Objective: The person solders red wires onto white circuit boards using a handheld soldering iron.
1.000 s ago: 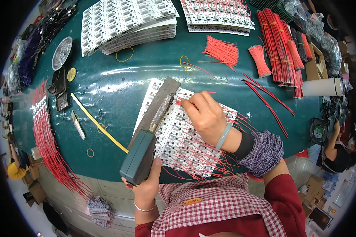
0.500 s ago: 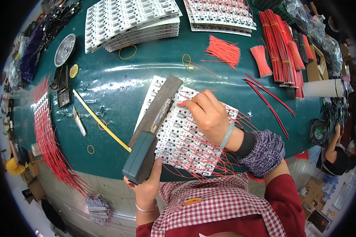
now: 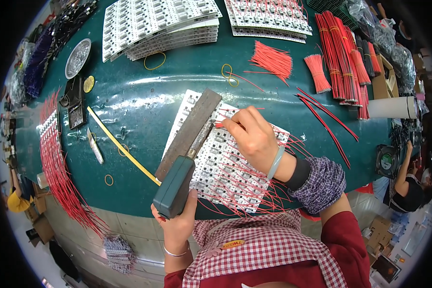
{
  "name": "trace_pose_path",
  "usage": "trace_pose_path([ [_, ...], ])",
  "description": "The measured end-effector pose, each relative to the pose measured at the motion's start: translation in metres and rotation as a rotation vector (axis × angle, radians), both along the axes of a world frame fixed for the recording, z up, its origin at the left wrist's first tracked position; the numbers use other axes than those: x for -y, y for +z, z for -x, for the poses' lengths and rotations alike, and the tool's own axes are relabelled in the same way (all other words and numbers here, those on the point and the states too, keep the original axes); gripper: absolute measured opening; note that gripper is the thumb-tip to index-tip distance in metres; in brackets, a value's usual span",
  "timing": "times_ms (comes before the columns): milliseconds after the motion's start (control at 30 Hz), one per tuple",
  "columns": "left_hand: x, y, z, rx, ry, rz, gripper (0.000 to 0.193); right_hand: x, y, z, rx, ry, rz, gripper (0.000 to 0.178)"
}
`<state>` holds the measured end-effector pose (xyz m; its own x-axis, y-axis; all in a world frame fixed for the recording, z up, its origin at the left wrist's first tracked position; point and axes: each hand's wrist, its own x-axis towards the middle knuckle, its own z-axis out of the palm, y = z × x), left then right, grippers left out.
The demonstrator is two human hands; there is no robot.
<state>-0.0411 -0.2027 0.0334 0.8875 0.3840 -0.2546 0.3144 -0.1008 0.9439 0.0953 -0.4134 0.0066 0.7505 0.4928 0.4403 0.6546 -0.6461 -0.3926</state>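
Note:
My left hand (image 3: pixel 180 224) is wrapped round the dark green handle of a soldering gun (image 3: pixel 174 187), whose metal tip reaches up and right over a white circuit board (image 3: pixel 213 165). A flat dark bar (image 3: pixel 189 129) lies slantwise across the board's left part, beside the tip. My right hand (image 3: pixel 254 139) is closed in a pinch on red wires (image 3: pixel 219 125) at the board, close to the tip; their exact number is hidden by the fingers. Many red wires (image 3: pixel 247 182) stick out from the board's lower right part.
Stacked circuit boards (image 3: pixel 161 24) stand at the back. Red wire bundles (image 3: pixel 338 62) and loose red wires (image 3: pixel 272 60) lie at right. To the left are a metal bowl (image 3: pixel 78 58), a black tray (image 3: pixel 76 115), a knife (image 3: pixel 95 146), a yellow rod (image 3: pixel 122 144) and a wired board (image 3: pixel 53 144).
The soldering gun in my left hand has moved slightly up and to the right, its tip nearer the pinched wires. My right hand has barely shifted.

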Motion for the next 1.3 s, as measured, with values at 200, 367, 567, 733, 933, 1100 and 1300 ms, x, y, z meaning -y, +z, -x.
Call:
trace_pose_path([
  [200,-0.001,0.003,-0.003,0.000,-0.068,-0.140,0.023,0.002,0.000,-0.001,-0.005,0.004,0.016,0.023],
  [367,-0.009,-0.007,0.005,-0.034,-0.009,-0.069,0.028,0.000,0.000,-0.002,-0.009,0.009,0.006,0.022],
  [567,-0.012,-0.007,0.008,0.174,-0.096,-0.148,0.034,-0.001,0.002,-0.003,0.020,-0.025,-0.038,0.025],
  [733,-0.001,0.004,0.003,0.040,0.044,-0.057,0.029,-0.004,0.001,-0.002,0.011,-0.021,-0.037,0.026],
  [933,0.004,0.004,-0.004,0.060,0.012,-0.073,0.020,-0.004,0.003,-0.001,0.025,-0.027,-0.023,0.027],
  [1100,0.002,0.006,-0.007,0.052,-0.042,-0.049,0.015,-0.002,0.001,-0.001,0.009,-0.012,0.007,0.026],
  [1300,-0.002,-0.001,0.000,0.040,-0.033,-0.097,0.018,-0.001,0.000,-0.001,-0.004,-0.001,0.044,0.023],
])
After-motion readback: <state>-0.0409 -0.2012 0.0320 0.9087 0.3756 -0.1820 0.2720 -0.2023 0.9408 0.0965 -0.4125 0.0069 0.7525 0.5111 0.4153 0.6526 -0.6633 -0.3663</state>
